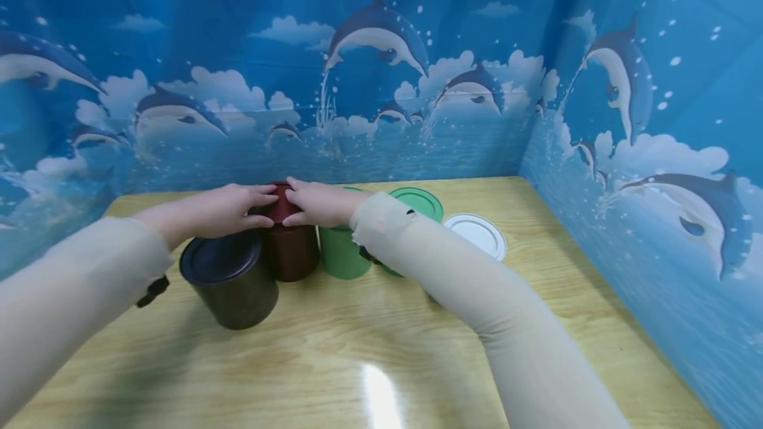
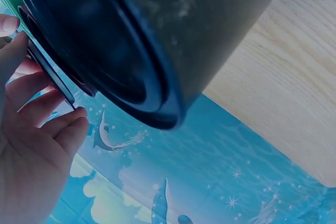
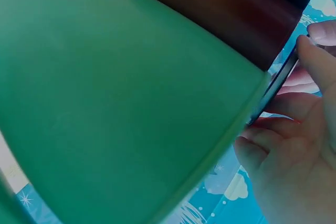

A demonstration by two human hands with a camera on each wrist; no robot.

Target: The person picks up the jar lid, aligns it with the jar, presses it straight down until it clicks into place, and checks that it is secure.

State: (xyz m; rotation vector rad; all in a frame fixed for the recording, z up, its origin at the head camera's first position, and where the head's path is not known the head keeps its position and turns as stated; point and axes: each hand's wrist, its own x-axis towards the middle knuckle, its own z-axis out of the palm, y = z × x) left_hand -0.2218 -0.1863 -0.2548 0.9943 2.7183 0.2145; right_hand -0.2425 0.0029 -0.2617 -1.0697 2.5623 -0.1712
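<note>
A dark red lid (image 1: 279, 209) is held by both hands just above the dark red can (image 1: 292, 255). My left hand (image 1: 217, 212) pinches its left side, and my right hand (image 1: 326, 204) grips the right side. Edge-on, the lid (image 2: 50, 72) shows as a thin dark disc in the left wrist view, with a narrow gap between it and the can's rim. The right wrist view shows the lid (image 3: 278, 90) between thumb and fingers too. Left of the red can stands a black can (image 1: 238, 293) with its top on; a green can (image 1: 344, 253) is at its right.
Farther right are another green can, seen by its green lid (image 1: 420, 200), and a can with a white lid (image 1: 477, 234), both partly behind the right sleeve. All stand on a wood-grain table (image 1: 334, 356). A blue dolphin-print curtain (image 1: 238, 85) borders the back and right side.
</note>
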